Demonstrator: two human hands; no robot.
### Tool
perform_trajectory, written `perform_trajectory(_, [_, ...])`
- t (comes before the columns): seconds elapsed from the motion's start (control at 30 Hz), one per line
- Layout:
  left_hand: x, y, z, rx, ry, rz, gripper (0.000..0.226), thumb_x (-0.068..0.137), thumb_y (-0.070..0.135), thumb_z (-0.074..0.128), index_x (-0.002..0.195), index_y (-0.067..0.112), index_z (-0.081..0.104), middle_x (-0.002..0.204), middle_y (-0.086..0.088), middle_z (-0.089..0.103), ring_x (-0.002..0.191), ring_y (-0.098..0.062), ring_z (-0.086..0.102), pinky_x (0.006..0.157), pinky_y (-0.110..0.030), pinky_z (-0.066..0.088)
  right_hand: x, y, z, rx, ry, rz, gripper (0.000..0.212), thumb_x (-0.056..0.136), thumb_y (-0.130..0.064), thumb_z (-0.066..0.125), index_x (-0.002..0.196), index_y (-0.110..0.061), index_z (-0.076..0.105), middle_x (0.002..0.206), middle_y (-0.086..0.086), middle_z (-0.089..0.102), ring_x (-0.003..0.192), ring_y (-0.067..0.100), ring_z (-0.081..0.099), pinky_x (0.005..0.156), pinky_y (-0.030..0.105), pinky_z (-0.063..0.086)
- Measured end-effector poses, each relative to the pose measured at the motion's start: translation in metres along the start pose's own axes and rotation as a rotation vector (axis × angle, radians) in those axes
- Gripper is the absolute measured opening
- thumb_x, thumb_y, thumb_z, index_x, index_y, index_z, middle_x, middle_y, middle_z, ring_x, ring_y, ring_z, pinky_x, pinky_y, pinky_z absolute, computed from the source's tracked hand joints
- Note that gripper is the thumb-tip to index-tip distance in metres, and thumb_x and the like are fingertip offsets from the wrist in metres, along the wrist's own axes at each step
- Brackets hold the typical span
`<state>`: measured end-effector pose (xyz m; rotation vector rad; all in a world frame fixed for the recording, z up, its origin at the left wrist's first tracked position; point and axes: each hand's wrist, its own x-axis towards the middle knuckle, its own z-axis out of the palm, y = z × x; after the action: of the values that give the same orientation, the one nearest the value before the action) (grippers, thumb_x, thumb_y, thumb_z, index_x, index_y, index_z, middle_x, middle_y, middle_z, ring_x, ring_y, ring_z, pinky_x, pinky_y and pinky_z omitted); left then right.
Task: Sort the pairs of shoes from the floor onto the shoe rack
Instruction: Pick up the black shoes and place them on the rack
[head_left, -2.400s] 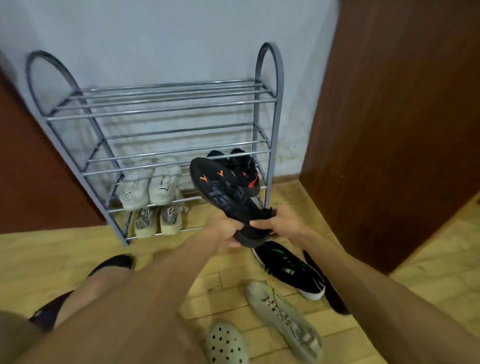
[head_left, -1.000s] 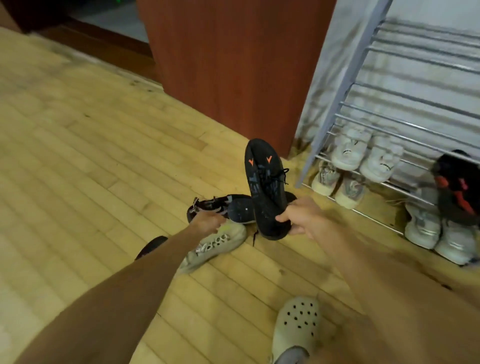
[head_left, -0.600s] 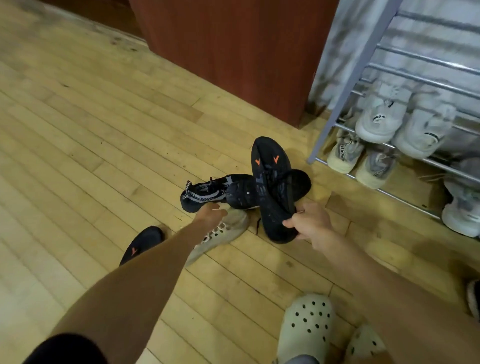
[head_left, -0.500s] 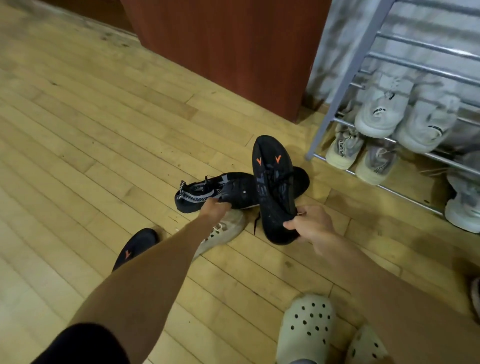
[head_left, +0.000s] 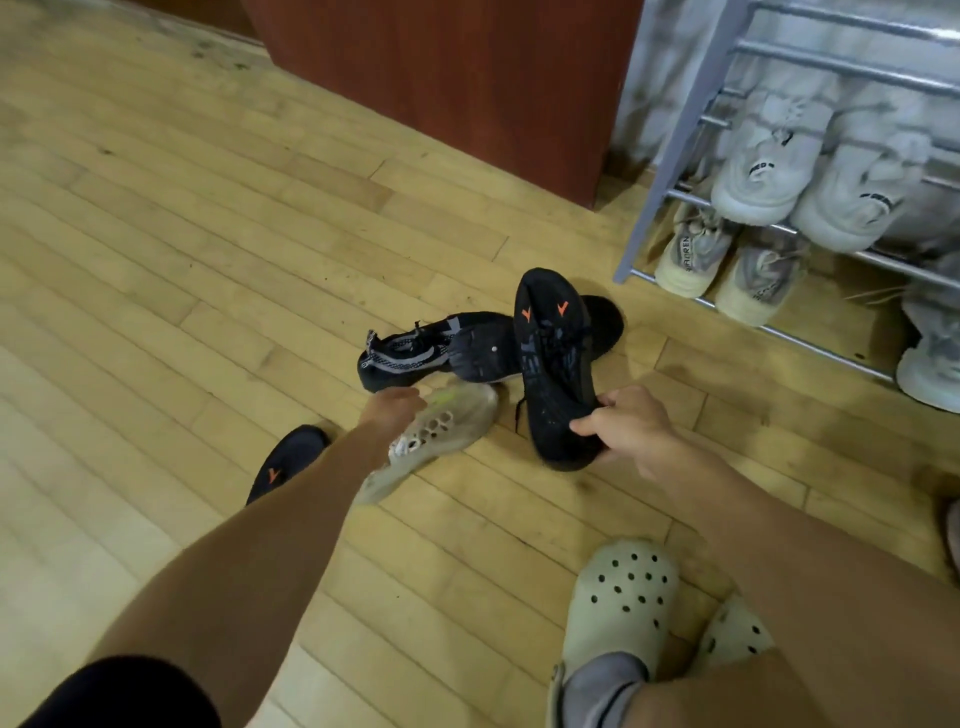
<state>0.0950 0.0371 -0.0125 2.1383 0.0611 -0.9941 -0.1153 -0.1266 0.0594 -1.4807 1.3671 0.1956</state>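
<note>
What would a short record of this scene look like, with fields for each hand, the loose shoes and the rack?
right hand: grips the heel end of a black shoe with orange marks, toe pointing away
left hand: reaching down onto a pale grey shoe on the floor; grip not clear
other loose shoes: black and white knit shoe; black shoe toe with an orange mark beside the left forearm
shoe rack: two pale pairs at its left end, on the two lowest shelves
floor: light wood boards
</note>
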Motion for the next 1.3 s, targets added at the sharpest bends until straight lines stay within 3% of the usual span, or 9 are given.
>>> perform_trajectory(0.1, [-0.021, -0.043, -0.043, 0.385, 0.126, 0.002, 0.042, 0.09, 0.024, 0.054, 0.131, 0.012, 0.055, 0.129, -0.013, 0.055, 0.115, -0.034, 0.054, 0.088, -0.035, 0.047, -0.017, -0.006, 0.016, -0.061, -0.031, -0.021, 0.032, 0.079, -0.011, 0.076, 0.109, -0.005, 0.067, 0.107, 0.014, 0.07, 0.092, 0.03, 0.069, 0.078, 0.042, 0.061])
perform_trajectory(0.2, [-0.046, -0.097, -0.082, 0.602, 0.342, -0.06, 0.058, 0.087, 0.031, 0.058, 0.138, 0.011, 0.039, 0.145, -0.016, 0.029, 0.13, -0.039, 0.033, 0.106, -0.05, 0.036, -0.036, -0.011, 0.037, -0.117, -0.061, -0.044, 0.038, 0.078, -0.01, 0.076, 0.114, -0.004, 0.065, 0.111, 0.014, 0.069, 0.091, 0.032, 0.07, 0.08, 0.043, 0.06])
perform_trajectory(0.4, [-0.087, -0.188, -0.127, 0.263, 0.358, -0.38, 0.062, 0.085, 0.018, 0.061, 0.136, 0.002, 0.03, 0.14, -0.022, 0.033, 0.124, -0.044, 0.041, 0.1, -0.051, 0.042, -0.075, -0.001, 0.083, -0.094, -0.111, -0.029, 0.046, 0.078, -0.009, 0.076, 0.12, -0.001, 0.06, 0.116, 0.017, 0.067, 0.091, 0.035, 0.07, 0.079, 0.044, 0.061])
perform_trajectory(0.53, [-0.095, -0.208, -0.123, 0.05, 0.359, -0.367, 0.074, 0.085, 0.015, 0.064, 0.145, 0.01, 0.021, 0.137, -0.023, 0.04, 0.12, -0.044, 0.048, 0.094, -0.052, 0.05, -0.093, 0.029, 0.102, -0.001, -0.15, 0.021, 0.043, 0.079, -0.005, 0.075, 0.119, -0.001, 0.062, 0.116, 0.016, 0.067, 0.095, 0.034, 0.069, 0.08, 0.041, 0.06])
perform_trajectory(0.67, [-0.101, -0.213, -0.096, -0.103, 0.244, -0.396, 0.05, 0.088, 0.021, 0.064, 0.127, -0.004, 0.045, 0.119, -0.018, 0.056, 0.095, -0.032, 0.056, 0.075, -0.035, 0.052, -0.104, 0.047, 0.111, 0.039, -0.129, 0.071, 0.049, 0.078, -0.004, 0.075, 0.123, -0.001, 0.057, 0.122, 0.017, 0.065, 0.081, 0.031, 0.067, 0.072, 0.039, 0.061])
perform_trajectory(0.73, [-0.101, -0.217, -0.08, -0.132, 0.21, -0.411, 0.047, 0.089, 0.025, 0.062, 0.126, -0.002, 0.049, 0.121, -0.017, 0.054, 0.088, -0.03, 0.055, 0.078, -0.036, 0.053, -0.107, 0.047, 0.109, 0.059, -0.123, 0.072, 0.05, 0.078, -0.005, 0.075, 0.124, -0.002, 0.057, 0.123, 0.016, 0.064, 0.071, 0.026, 0.064, 0.069, 0.036, 0.06])
perform_trajectory(0.9, [-0.097, -0.217, -0.069, -0.187, 0.212, -0.451, 0.045, 0.088, 0.019, 0.062, 0.127, 0.004, 0.045, 0.121, -0.017, 0.053, 0.107, -0.035, 0.055, 0.091, -0.047, 0.051, -0.11, 0.046, 0.096, 0.045, -0.064, 0.031, 0.041, 0.08, -0.003, 0.073, 0.12, -0.004, 0.063, 0.118, 0.014, 0.067, 0.095, 0.032, 0.067, 0.079, 0.037, 0.059])
perform_trajectory(1.07, [-0.109, -0.198, -0.064, -0.383, 0.058, -0.458, 0.028, 0.086, 0.01, 0.064, 0.107, -0.002, 0.049, 0.063, -0.014, 0.058, 0.047, -0.019, 0.052, 0.052, -0.028, 0.045, -0.111, 0.043, 0.101, 0.038, -0.076, 0.031, 0.041, 0.081, -0.003, 0.073, 0.12, -0.004, 0.062, 0.119, 0.016, 0.067, 0.092, 0.033, 0.068, 0.084, 0.041, 0.059])
perform_trajectory(1.3, [-0.132, -0.182, -0.071, -0.812, -0.058, -0.464, 0.012, 0.088, 0.005, 0.061, 0.096, 0.003, 0.052, 0.094, -0.014, 0.053, 0.083, -0.021, 0.054, 0.094, -0.044, 0.05, -0.119, 0.035, 0.11, 0.002, -0.096, 0.008, 0.044, 0.079, -0.007, 0.075, 0.121, -0.003, 0.062, 0.119, 0.015, 0.066, 0.08, 0.03, 0.065, 0.081, 0.042, 0.06])
